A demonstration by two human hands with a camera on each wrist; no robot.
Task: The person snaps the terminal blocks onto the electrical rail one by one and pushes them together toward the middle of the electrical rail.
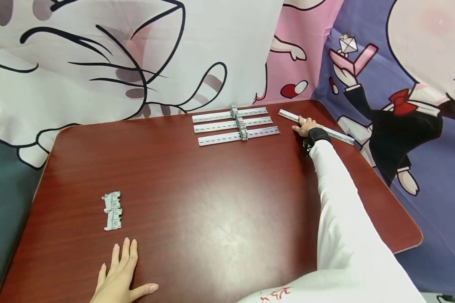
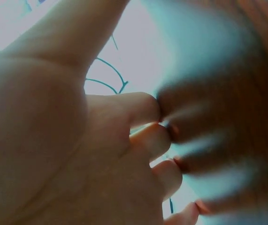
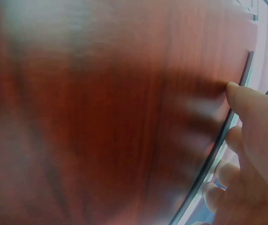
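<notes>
At the table's back right corner, my right hand holds a slotted metal DIN rail that lies slantwise. In the right wrist view the thumb is on the near side of the rail, with the fingers curled along its far side. My left hand is spread at the front left, palm down, holding nothing. Its fingertips meet their own reflections on the tabletop in the left wrist view. Just beyond it lie pale grey terminal block pieces, end to end.
Three more DIN rails lie parallel near the back edge, with a row of grey terminal blocks across them. The reddish-brown table has rounded corners. A printed cloth hangs behind it and along the right side.
</notes>
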